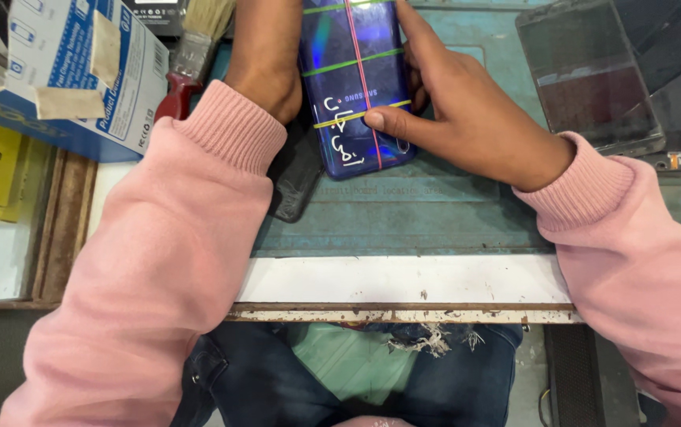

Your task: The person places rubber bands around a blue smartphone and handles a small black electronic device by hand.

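We are pressing a blue phone [354, 87] flat against the teal mat [435, 209] on the counter [403, 281], back side up, with rubber bands stretched across it and white marks scrawled near its lower end. Our right hand [467, 119] is lying partly open over the phone's right edge: the thumb is pushing down on a yellow band near the lower end, and the fingers are reaching up along the right side toward the top. Our left hand [265, 55] is resting against the phone's left edge; only the wrist and heel are showing, so we cannot tell how its fingers are set. A dark flat piece [297, 174] is lying under the phone's left side, just beside our left wrist. A paintbrush [194, 55] with a red handle is lying just left of that wrist, next to a blue and white box [71, 71]. A dark glass panel [585, 75] is sitting on the mat well to the right of the phone.
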